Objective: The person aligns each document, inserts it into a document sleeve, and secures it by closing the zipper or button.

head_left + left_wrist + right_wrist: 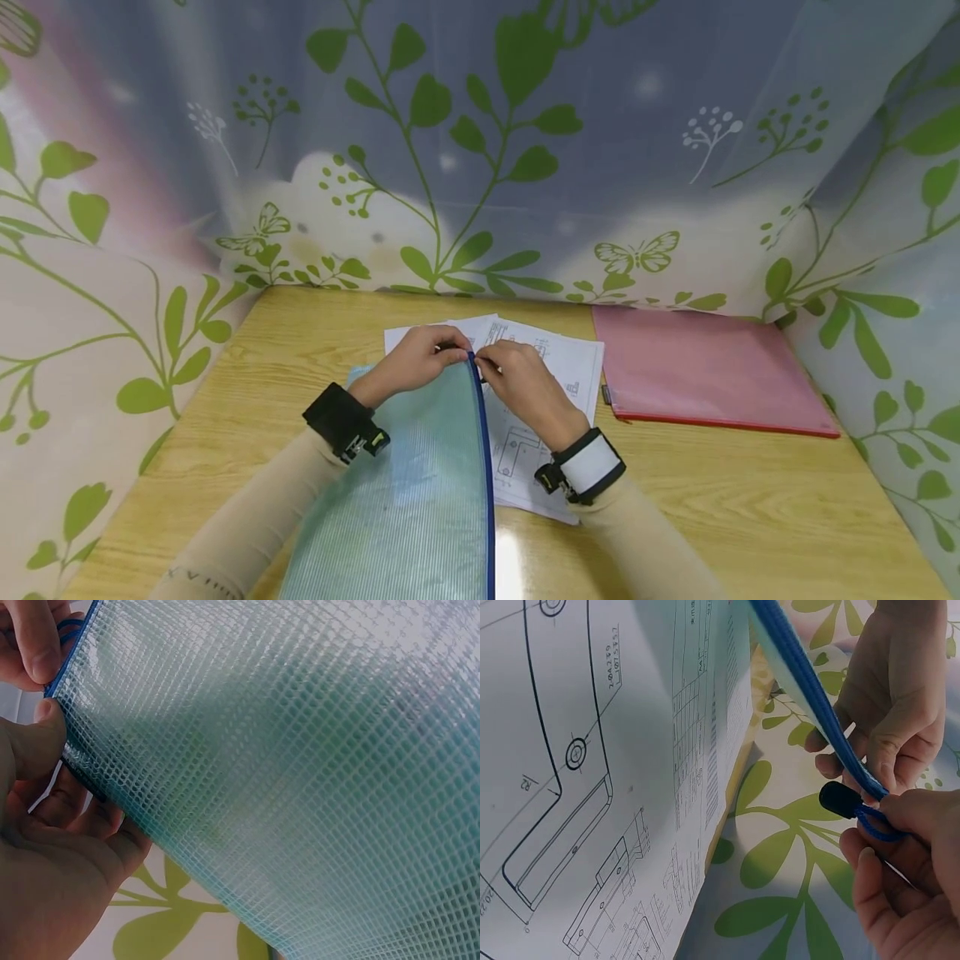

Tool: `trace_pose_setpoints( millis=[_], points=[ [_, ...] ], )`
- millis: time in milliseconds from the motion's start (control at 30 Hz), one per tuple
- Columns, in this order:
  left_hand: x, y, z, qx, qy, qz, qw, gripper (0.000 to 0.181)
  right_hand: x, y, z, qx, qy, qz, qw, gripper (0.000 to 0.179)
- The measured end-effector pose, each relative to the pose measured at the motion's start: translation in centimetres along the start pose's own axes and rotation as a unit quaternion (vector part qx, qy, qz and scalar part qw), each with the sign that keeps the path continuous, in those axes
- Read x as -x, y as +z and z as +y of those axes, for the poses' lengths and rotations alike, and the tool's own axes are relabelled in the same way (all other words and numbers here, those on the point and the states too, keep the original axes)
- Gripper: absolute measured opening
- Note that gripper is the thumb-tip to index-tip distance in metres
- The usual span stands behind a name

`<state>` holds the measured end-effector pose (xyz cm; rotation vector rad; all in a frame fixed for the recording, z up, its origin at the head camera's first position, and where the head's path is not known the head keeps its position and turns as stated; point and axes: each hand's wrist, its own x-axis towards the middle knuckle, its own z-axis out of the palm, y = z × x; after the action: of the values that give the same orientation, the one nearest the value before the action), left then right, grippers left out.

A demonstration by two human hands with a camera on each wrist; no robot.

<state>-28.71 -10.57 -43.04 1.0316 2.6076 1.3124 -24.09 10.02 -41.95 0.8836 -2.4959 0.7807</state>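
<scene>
A pale blue mesh zip pouch (420, 492) stands raised off the table, its dark blue zipper edge (483, 450) facing right. My left hand (416, 358) pinches the pouch's far top corner at the zipper's end. Close against it, my right hand (525, 387) pinches the zipper end with thumb and finger. In the right wrist view, a blue cord loop (877, 827) with a black tab (840, 801) hangs from beside the right fingertips. The slider itself is hidden by the fingers.
Printed sheets with technical drawings (558, 358) lie on the wooden table (705, 492) behind and right of the pouch. A pink zip pouch (712, 367) lies flat at the back right. A leaf-patterned curtain (480, 167) encloses the back and sides.
</scene>
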Motion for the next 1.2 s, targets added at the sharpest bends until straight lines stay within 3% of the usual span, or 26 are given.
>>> trace_pose_setpoints(
  millis=[467,800,1000,1200],
  points=[
    [-0.1,-0.1,0.2,-0.003,-0.003,0.000,1.0000,0.009,0.7,0.1,0.1,-0.010,0.002,-0.008,0.9999,0.010],
    [-0.3,0.0,0.3,0.024,-0.009,-0.009,0.9996,0.009,1.5,-0.1,-0.1,0.002,0.010,-0.024,0.9997,0.009],
    [-0.1,0.2,0.1,0.016,-0.018,-0.007,0.9997,0.010,2.2,0.0,0.1,0.012,-0.010,-0.055,0.9984,0.008],
    [-0.3,0.2,0.2,0.009,-0.002,-0.006,0.9999,0.011,2.6,-0.1,0.2,0.016,-0.010,-0.063,0.9978,0.009]
  ],
)
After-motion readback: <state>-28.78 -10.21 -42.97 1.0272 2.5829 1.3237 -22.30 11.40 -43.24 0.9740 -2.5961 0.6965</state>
